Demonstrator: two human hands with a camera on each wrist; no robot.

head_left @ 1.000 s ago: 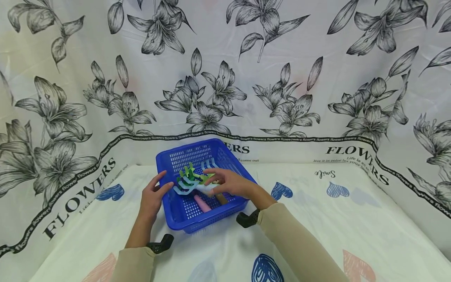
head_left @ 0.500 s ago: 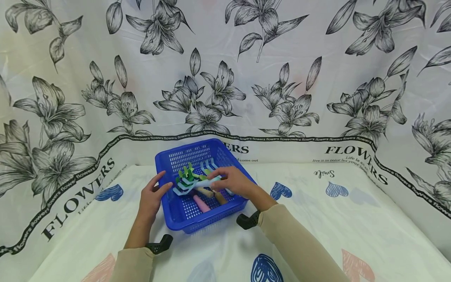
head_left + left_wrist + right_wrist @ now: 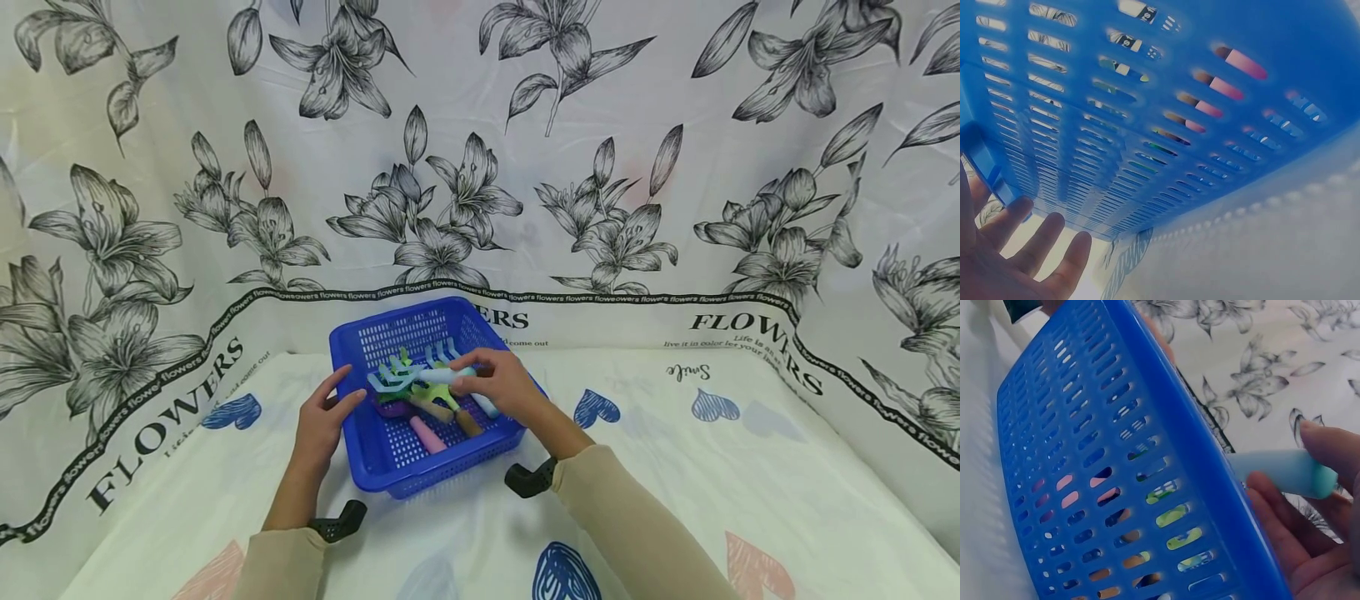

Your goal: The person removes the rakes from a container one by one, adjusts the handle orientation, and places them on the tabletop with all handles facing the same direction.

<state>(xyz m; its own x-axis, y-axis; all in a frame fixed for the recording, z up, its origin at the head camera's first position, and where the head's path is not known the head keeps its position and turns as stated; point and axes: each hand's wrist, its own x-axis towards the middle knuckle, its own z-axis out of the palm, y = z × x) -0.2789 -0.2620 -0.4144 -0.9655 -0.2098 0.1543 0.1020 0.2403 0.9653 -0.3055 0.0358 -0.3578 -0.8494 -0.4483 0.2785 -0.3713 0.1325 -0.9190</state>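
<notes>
A blue perforated plastic basket (image 3: 375,479) sits tilted on the cloth. Over its contents is a light blue toy rake (image 3: 392,380), its tines pointing left. My right hand (image 3: 504,385) grips the rake's handle (image 3: 1279,472) between thumb and fingers, at the basket's right rim. My left hand (image 3: 318,425) rests at the left rim with fingers extended; in the left wrist view those fingers (image 3: 1072,265) spread beside the outer wall. Inside lie a pink handle (image 3: 427,435), a brown handle (image 3: 468,423), a beige handle (image 3: 431,407), a purple piece (image 3: 393,409) and a second pale blue rake (image 3: 442,351).
A white cloth (image 3: 675,517) printed with hearts covers the surface. Behind the basket rises a flower-patterned curtain (image 3: 600,167), close to the basket's far rim. Each wrist carries a black camera mount (image 3: 531,479).
My right hand has lifted the light blue rake slightly and shifted it up and right, uncovering the beige handle and the purple piece. My left hand stays at the rim.
</notes>
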